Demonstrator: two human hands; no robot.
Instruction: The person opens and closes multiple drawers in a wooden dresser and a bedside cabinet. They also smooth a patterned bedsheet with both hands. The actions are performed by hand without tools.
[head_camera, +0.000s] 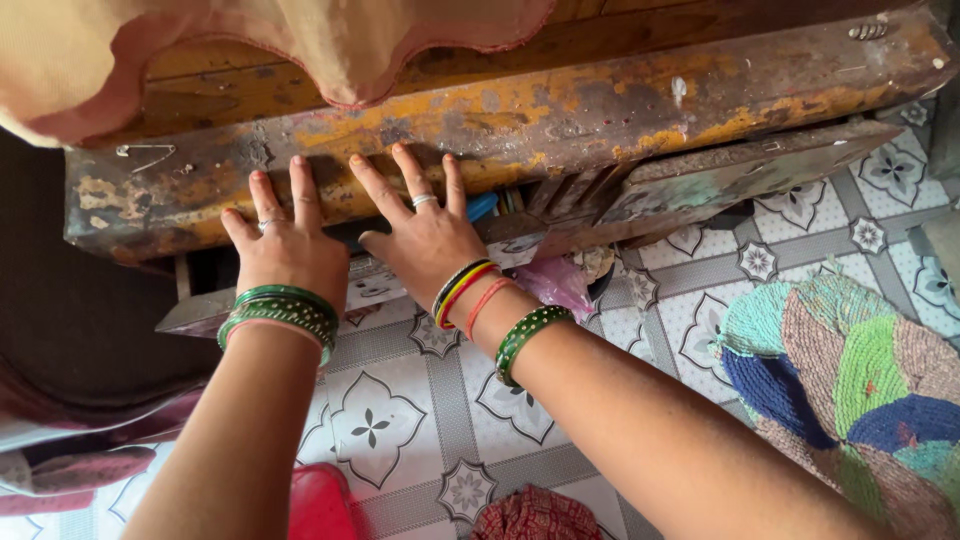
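My left hand (283, 243) and my right hand (422, 227) lie flat, fingers spread, against the worn edge of an old wooden table (620, 110) with chipped yellow paint. Both reach toward the drawer (700, 180) below that edge, which stands partly pulled out. Neither hand holds anything. Green bangles ring my left wrist. Green, red, yellow and black bangles are on my right wrist, and both hands wear rings. Inside the drawer, past my right hand's fingers, a blue item (482, 206) and several dark slats show.
A peach cloth (300, 40) with a scalloped hem hangs over the table top. A safety pin (145, 156) lies on the table edge at left. Below is a patterned tile floor (400, 420), a multicoloured woven mat (850, 370) at right, a pink bag (555, 282), and red cloth (320, 505).
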